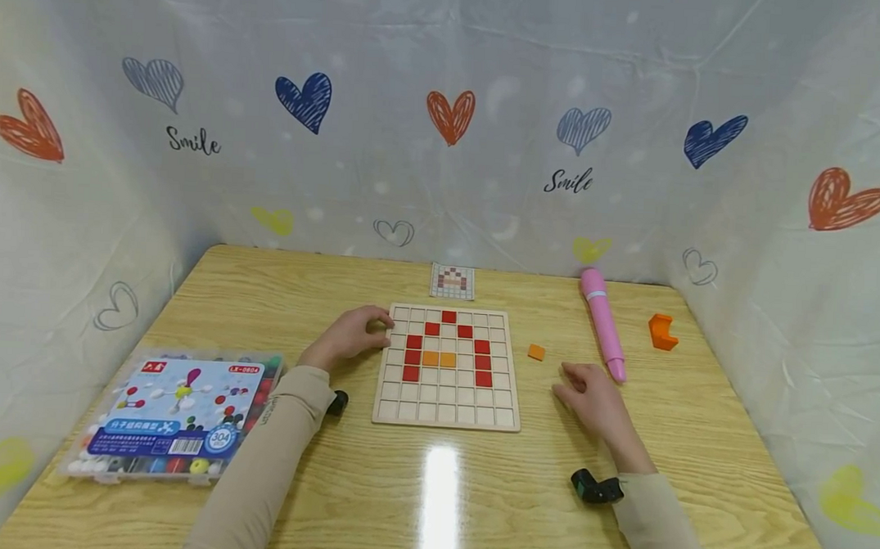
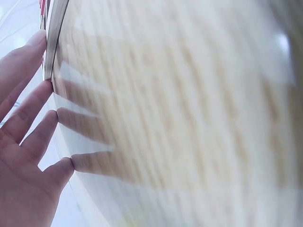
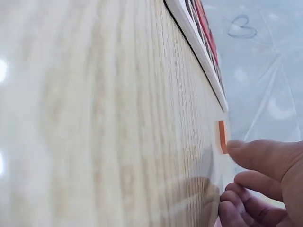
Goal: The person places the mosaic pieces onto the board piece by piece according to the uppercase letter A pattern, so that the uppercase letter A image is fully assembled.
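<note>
A wooden grid board (image 1: 445,416) lies flat in the middle of the table. Several red tiles (image 1: 449,317) in it form a pointed arch, with two orange tiles (image 1: 439,359) side by side inside. My left hand (image 1: 350,333) is at the board's left edge. In the left wrist view its thumb (image 2: 35,40) meets the rim and the other fingertips rest on the table. One loose orange tile (image 1: 536,352) lies right of the board. My right hand (image 1: 593,402) hovers low just beyond that tile, fingers loosely bent, holding nothing.
Behind the board lies a small pattern card (image 1: 453,282). A pink pen-shaped object (image 1: 603,323) and an orange angular piece (image 1: 662,332) lie at the right. A clear box of molecule model parts (image 1: 176,414) stands at the left, beside my left sleeve. Curtains (image 1: 444,185) enclose the table.
</note>
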Available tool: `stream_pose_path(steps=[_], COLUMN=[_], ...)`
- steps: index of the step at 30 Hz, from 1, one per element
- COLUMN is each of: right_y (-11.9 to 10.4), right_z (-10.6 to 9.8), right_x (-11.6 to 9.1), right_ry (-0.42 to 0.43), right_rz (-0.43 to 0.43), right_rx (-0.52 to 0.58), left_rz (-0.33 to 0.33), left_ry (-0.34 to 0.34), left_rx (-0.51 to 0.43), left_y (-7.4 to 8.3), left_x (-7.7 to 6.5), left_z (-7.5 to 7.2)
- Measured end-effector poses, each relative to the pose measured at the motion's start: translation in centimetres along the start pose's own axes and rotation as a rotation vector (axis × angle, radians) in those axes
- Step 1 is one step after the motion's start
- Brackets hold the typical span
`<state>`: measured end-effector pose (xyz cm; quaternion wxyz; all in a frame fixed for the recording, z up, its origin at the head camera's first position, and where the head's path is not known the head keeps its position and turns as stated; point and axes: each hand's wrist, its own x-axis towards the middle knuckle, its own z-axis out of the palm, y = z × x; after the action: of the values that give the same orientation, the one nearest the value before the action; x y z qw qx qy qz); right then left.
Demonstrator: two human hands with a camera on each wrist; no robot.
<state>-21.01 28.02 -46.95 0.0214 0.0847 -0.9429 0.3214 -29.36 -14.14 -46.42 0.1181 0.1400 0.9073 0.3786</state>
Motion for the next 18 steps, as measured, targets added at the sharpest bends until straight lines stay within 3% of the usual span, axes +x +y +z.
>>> stream_pose_path(steps=[18], right_y=[0.1], right_z=[1.7], right_x=[4.8], right_ry=[-0.034], right_rz=[0.015], right_rx=[0.024], left_rz=[0.012], left_ry=[0.003], left_rx=[-0.004], left_y=[0.1], left_x=[-0.1], left_z=[-0.1])
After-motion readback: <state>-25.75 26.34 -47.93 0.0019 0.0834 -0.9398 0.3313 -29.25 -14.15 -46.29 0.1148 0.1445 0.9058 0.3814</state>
